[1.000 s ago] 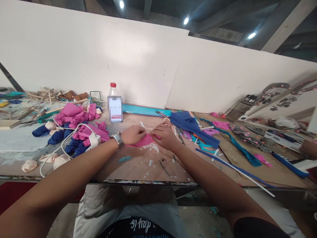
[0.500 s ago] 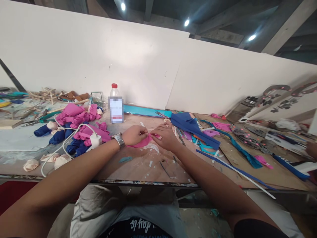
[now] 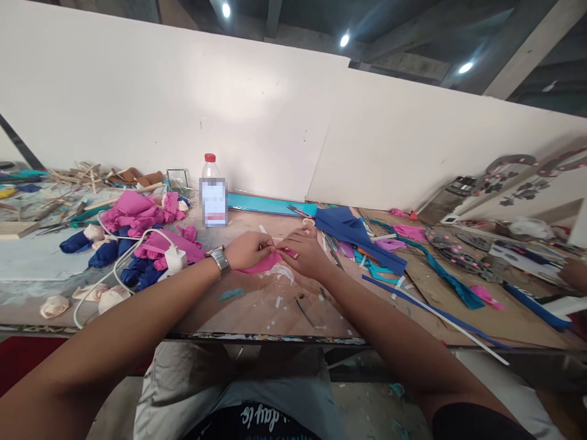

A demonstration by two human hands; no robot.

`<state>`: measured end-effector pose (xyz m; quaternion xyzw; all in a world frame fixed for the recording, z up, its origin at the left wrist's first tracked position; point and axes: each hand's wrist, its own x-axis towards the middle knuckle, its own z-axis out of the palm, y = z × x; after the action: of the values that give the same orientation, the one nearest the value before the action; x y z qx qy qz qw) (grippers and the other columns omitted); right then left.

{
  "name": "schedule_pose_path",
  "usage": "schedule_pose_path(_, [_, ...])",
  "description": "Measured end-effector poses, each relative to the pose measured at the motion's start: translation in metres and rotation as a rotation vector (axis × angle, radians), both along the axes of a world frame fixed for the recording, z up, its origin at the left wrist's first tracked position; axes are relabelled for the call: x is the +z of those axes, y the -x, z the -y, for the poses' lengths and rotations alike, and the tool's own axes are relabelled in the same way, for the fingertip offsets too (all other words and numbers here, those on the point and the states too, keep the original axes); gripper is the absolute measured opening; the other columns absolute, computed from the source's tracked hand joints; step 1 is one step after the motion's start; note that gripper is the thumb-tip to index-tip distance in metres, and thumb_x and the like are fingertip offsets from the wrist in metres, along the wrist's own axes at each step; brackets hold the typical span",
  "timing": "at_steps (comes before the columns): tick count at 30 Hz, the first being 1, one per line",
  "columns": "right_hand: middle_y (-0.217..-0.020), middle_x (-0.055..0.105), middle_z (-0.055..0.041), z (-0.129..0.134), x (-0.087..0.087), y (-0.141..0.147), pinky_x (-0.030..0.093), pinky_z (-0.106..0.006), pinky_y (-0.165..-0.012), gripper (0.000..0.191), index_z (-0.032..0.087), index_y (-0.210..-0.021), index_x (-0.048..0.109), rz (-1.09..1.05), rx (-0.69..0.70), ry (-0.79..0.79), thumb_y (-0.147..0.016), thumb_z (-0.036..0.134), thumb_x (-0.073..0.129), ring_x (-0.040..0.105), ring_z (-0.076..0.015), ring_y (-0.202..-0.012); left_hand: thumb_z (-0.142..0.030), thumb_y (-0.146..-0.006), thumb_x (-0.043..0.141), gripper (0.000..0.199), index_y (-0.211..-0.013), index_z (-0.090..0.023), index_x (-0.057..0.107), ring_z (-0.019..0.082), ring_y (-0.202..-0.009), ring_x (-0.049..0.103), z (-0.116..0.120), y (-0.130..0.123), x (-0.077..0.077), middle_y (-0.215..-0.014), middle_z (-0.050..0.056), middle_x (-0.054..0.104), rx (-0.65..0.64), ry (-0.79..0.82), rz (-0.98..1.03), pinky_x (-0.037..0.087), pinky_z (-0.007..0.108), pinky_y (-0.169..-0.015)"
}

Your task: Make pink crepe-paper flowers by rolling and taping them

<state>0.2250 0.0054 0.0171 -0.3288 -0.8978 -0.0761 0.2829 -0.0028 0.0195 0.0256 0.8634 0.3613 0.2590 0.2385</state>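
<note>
A strip of pink fabric (image 3: 262, 264) lies low over the table between my hands. My left hand (image 3: 250, 249), with a metal watch on the wrist, pinches its upper edge between thumb and fingers. Close beside it, my right hand (image 3: 305, 250) has its fingers curled over the right end of the same fabric, and a small pink end shows under them. The fingertips of both hands nearly meet. A whitish patch (image 3: 282, 273) shows on the table just below the fabric.
Left of my hands are pink and blue fabric rolls (image 3: 132, 214), a white charger with its cable (image 3: 177, 260) and a red-capped bottle (image 3: 210, 168). Blue fabric (image 3: 353, 232), a long white strip (image 3: 452, 321) and brown board (image 3: 440, 287) lie right. Another person's hand (image 3: 573, 273) shows far right.
The fingers of my right hand have shifted slightly on the pink fabric. The whole view has moved a little; my left hand keeps its pinch.
</note>
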Motion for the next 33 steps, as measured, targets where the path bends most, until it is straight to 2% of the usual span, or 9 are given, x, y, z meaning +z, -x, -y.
schedule_pose_path(4, [-0.096, 0.077, -0.0032, 0.0004, 0.0023, -0.0006, 0.029, -0.045, -0.103, 0.020, 0.024, -0.098, 0.072, 0.023, -0.002, 0.008, -0.104, 0.034, 0.056, 0.063, -0.0217, -0.099, -0.033, -0.095, 0.053, 0.027, -0.085, -0.016, 0.071, 0.014, -0.065, 0.052, -0.0006, -0.0001, -0.0001, -0.071, 0.001, 0.066, 0.014, -0.033, -0.027, 0.033, 0.027, -0.062])
schedule_pose_path(13, [-0.094, 0.076, -0.0038, 0.0011, 0.0039, -0.0008, 0.031, -0.045, -0.102, 0.022, 0.024, -0.094, 0.071, 0.060, -0.011, 0.002, -0.105, 0.032, 0.053, 0.061, -0.0231, -0.101, -0.036, -0.094, 0.055, 0.029, -0.079, -0.016, 0.069, 0.013, -0.062, 0.051, -0.0035, 0.0000, -0.0030, -0.067, 0.000, 0.063, 0.006, 0.013, 0.003, 0.031, 0.027, -0.060])
schedule_pose_path(19, [-0.096, 0.076, -0.0040, 0.0008, 0.0057, -0.0023, 0.030, -0.045, -0.101, 0.020, 0.024, -0.098, 0.070, 0.092, 0.005, 0.015, -0.104, 0.033, 0.054, 0.060, -0.0228, -0.102, -0.032, -0.095, 0.056, 0.023, -0.084, -0.018, 0.071, 0.015, -0.065, 0.055, -0.0036, 0.0006, -0.0048, -0.072, 0.001, 0.068, -0.007, -0.121, -0.052, 0.032, 0.028, -0.063])
schedule_pose_path(25, [-0.092, 0.076, -0.0034, 0.0026, 0.0082, -0.0009, 0.023, -0.048, -0.102, 0.021, 0.024, -0.093, 0.070, 0.086, 0.010, 0.009, -0.104, 0.035, 0.056, 0.062, -0.0233, -0.100, -0.033, -0.097, 0.057, 0.023, -0.090, -0.020, 0.074, 0.018, -0.068, 0.060, 0.0001, 0.0003, -0.0046, -0.076, 0.004, 0.072, 0.027, -0.229, -0.172, 0.031, 0.029, -0.062])
schedule_pose_path(33, [-0.095, 0.075, -0.0041, 0.0038, 0.0091, -0.0002, 0.026, -0.044, -0.100, 0.020, 0.022, -0.095, 0.067, 0.097, -0.026, 0.072, -0.104, 0.032, 0.052, 0.060, -0.0228, -0.103, -0.038, -0.102, 0.049, 0.031, -0.101, -0.022, 0.075, 0.023, -0.080, 0.069, 0.0011, -0.0010, -0.0058, -0.091, 0.008, 0.078, 0.023, -0.330, -0.257, 0.039, 0.031, -0.067])
